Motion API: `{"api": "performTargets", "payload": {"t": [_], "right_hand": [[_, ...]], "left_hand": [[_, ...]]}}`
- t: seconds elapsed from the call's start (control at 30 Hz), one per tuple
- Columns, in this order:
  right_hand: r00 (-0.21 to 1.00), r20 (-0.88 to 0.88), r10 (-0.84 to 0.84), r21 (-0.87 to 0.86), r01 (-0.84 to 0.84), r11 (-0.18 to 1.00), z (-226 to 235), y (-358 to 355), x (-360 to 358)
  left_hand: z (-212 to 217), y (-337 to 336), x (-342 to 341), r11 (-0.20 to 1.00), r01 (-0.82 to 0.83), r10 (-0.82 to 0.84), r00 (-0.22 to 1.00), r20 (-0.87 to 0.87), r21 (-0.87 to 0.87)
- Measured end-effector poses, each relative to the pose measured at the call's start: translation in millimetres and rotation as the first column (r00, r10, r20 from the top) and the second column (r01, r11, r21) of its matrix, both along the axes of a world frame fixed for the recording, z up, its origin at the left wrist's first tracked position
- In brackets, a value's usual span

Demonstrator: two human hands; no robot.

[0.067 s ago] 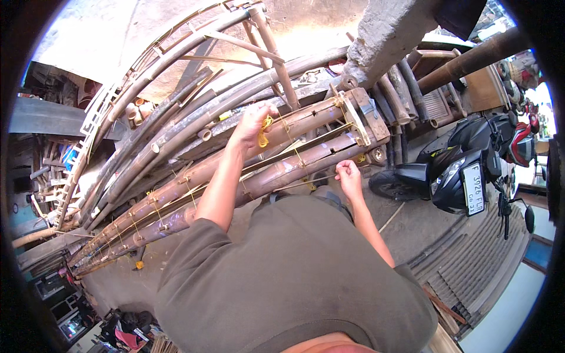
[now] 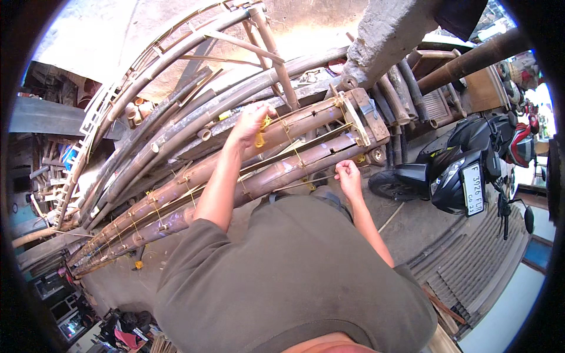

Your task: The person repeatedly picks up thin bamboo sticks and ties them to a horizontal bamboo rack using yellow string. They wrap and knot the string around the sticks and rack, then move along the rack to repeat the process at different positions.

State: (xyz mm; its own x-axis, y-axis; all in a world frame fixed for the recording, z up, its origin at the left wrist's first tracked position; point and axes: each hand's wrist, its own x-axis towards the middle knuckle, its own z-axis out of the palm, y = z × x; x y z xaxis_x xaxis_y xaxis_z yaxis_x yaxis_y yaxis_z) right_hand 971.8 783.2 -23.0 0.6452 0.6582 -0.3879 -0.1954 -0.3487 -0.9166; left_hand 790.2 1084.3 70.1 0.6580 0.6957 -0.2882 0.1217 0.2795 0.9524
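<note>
While the left hand (image 2: 252,120) rests on the upper bamboo pole (image 2: 294,126), its fingers are pinched around a bit of yellow string (image 2: 261,136) right at a lashing. Lower and to the right, the right hand (image 2: 348,176) has its fingers clenched on a thin strand (image 2: 312,183) running just under the lower bamboo pole (image 2: 276,173). Both poles are part of a long bamboo frame (image 2: 176,194) that runs from far right down to near left, tied with yellow string at lots of spots. Off to the right is a parked black scooter (image 2: 465,159) with a white rectangular plate (image 2: 474,189) on its front. Behind the frame, a grey concrete post (image 2: 382,35) stands at the far side.
</note>
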Motion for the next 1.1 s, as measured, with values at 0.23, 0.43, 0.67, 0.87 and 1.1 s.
{"api": "performTargets", "payload": {"t": [0.23, 0.43, 0.67, 0.87, 1.1], "right_hand": [[0.861, 0.336, 0.382, -0.325, -0.275, 0.905, 39, 6, 5], [0.903, 0.238, 0.357, 0.104, -0.389, 0.915, 98, 72, -21], [0.79, 0.328, 0.518, 0.159, -0.587, 0.794, 99, 120, -53], [0.879, -0.365, 0.308, 0.497, -0.096, 0.862, 88, 144, -55], [0.79, -0.599, 0.129, 0.24, 0.024, 0.97, 13, 189, 0]], "left_hand": [[-26, 20, -46, 0.641, 0.43, 0.301, 0.621, -0.724, 0.636], [84, -60, -20, 0.628, 0.4, 0.194, 0.75, -0.632, 0.667], [42, -110, -22, 0.955, 0.266, -0.246, 0.957, -0.152, 0.129], [-23, -87, -20, 0.995, -0.095, 0.096, 0.993, -0.064, 0.01], [-63, -53, 9, 0.955, -0.01, 0.123, 0.922, -0.367, 0.296]]}}
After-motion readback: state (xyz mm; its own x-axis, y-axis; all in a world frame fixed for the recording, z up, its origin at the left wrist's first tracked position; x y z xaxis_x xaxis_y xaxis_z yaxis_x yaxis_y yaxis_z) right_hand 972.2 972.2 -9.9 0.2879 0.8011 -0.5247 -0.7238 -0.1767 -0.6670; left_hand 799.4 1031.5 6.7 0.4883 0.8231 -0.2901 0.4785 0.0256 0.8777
